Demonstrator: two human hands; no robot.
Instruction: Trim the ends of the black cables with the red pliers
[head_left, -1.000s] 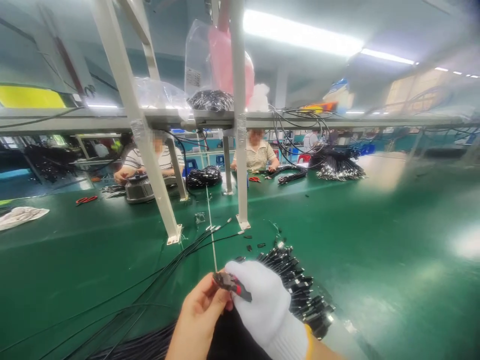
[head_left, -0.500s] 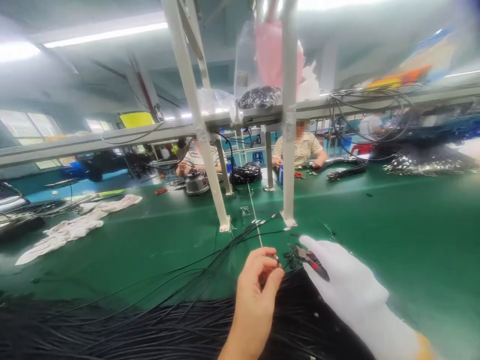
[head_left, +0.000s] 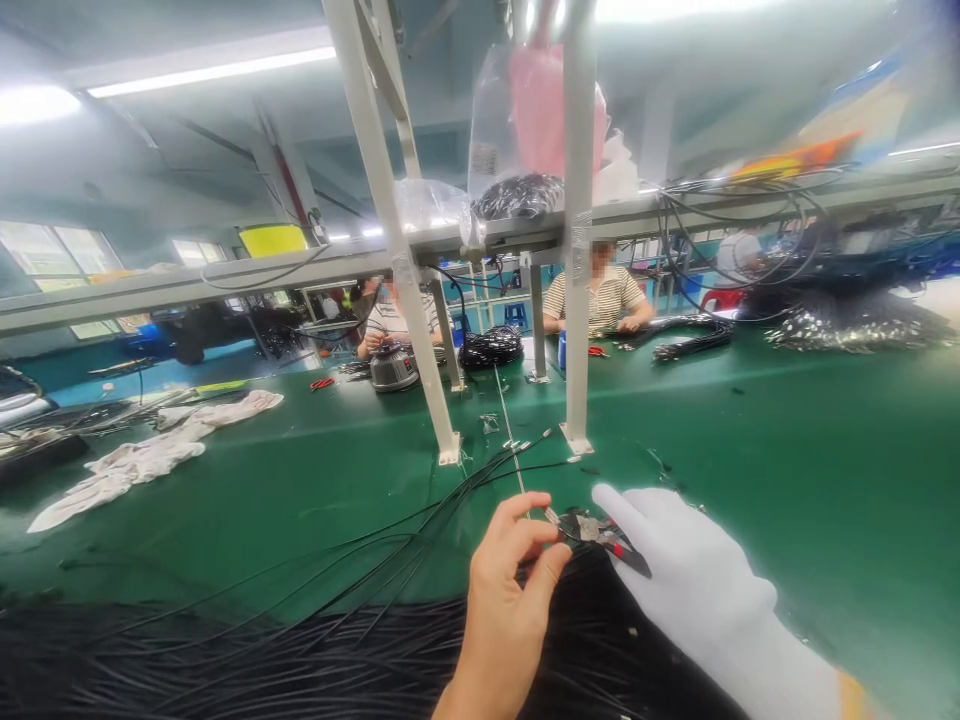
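My bare left hand (head_left: 514, 585) is closed in a pinch on a thin black cable, its small metallic end (head_left: 553, 516) showing past the fingertips. Most of that cable is hidden by the fingers. In a white glove, my right hand (head_left: 686, 565) grips diagonal cutters (head_left: 592, 528) with dark handles marked red. The cutter jaws point left and are close beside the cable end; I cannot tell whether they touch it. Below both hands lies a wide heap of black cables (head_left: 300, 655). Several loose cables (head_left: 450, 500) stretch from it toward the metal posts, with light-coloured tips.
Two white metal posts (head_left: 577, 350) rise from the green table (head_left: 795, 450) and carry a shelf. A white cloth (head_left: 150, 455) lies at the left. Beyond stand a grey round device (head_left: 394, 368) and a black cable coil (head_left: 491, 346). Two people sit across the table.
The cutters have moved slightly left, bringing their jaws up beside the left fingertips. The cable's metallic end shows more clearly. My left fingers have shifted a little.
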